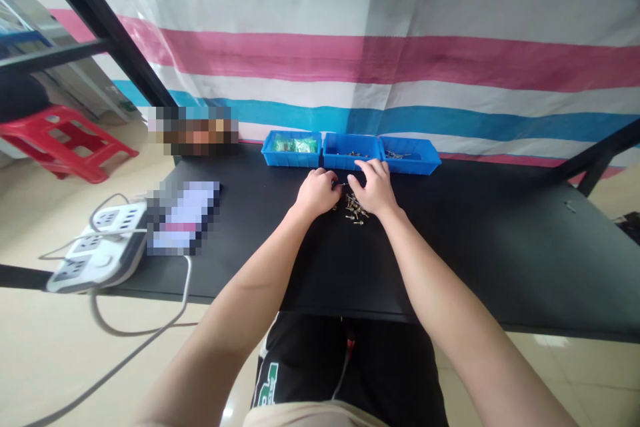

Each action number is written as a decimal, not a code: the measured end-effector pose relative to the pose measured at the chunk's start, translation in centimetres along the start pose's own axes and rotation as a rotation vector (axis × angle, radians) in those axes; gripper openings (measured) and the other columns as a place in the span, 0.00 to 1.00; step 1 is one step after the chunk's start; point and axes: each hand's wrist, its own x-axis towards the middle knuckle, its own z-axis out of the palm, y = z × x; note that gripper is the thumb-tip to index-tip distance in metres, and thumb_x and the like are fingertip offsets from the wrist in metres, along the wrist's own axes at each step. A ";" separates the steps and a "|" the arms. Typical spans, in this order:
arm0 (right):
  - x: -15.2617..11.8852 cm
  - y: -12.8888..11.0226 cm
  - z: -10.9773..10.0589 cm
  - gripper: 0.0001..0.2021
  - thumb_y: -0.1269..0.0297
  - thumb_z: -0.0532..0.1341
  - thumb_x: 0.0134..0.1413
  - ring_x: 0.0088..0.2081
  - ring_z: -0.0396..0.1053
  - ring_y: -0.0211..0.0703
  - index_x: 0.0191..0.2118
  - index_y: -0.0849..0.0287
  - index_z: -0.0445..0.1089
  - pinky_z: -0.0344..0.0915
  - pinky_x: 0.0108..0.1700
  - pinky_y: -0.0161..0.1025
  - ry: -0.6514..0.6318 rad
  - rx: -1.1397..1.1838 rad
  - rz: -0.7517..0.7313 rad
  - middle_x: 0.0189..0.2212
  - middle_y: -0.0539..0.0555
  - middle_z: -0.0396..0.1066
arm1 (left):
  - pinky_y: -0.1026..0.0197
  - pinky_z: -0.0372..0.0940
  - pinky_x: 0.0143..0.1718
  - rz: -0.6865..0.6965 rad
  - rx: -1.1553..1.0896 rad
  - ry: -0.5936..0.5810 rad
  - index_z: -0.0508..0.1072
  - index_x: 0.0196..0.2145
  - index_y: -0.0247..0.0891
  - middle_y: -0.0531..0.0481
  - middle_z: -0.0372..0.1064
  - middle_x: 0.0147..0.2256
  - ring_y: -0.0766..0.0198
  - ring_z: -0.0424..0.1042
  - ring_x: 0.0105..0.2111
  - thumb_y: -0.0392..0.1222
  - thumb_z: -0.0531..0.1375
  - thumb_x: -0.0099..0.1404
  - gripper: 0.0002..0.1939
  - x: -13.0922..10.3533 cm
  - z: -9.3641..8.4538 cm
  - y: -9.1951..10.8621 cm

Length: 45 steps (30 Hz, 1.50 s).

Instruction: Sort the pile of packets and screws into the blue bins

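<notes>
Both my hands rest on the black table (475, 253) just in front of three blue bins. My left hand (317, 191) is curled, its fingertips meeting those of my right hand (375, 188) around a tiny metal part that I can barely make out. A small pile of screws (354, 208) lies on the table under and between the hands. The left blue bin (293, 149) holds green packets. In the middle blue bin (351, 151) and the right blue bin (410, 155) lie small metal pieces.
A white power strip (97, 253) with a grey cable hangs at the table's left edge beside a blurred-out object. A red plastic stool (65, 140) stands on the floor at left. A striped tarp hangs behind the table. Black frame bars cross the upper left.
</notes>
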 end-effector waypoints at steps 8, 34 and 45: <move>-0.6 -0.3 -0.5 0.11 0.58 0.60 0.58 0.34 0.69 0.44 0.42 0.55 0.77 0.61 0.35 0.38 -0.251 0.020 0.079 0.37 0.54 0.73 | 0.54 0.67 0.51 0.052 0.024 -0.136 0.80 0.45 0.36 0.40 0.73 0.40 0.51 0.73 0.45 0.45 0.57 0.67 0.16 0.0 -0.1 0.0; -1.1 -1.4 0.3 0.07 0.63 0.61 0.57 0.30 0.66 0.41 0.30 0.58 0.72 0.63 0.36 0.39 0.008 0.409 -0.135 0.27 0.53 0.72 | 0.62 0.66 0.28 -0.188 -0.913 0.142 0.76 0.31 0.36 0.52 0.72 0.23 0.64 0.71 0.24 0.45 0.67 0.54 0.11 1.0 0.8 -0.8; -1.0 -1.7 0.4 0.12 0.59 0.56 0.62 0.28 0.67 0.40 0.32 0.58 0.72 0.63 0.34 0.37 0.111 0.443 -0.051 0.28 0.53 0.73 | 0.64 0.63 0.27 -0.114 -1.150 0.103 0.76 0.30 0.34 0.52 0.70 0.23 0.68 0.67 0.23 0.50 0.68 0.54 0.15 0.9 0.5 -0.2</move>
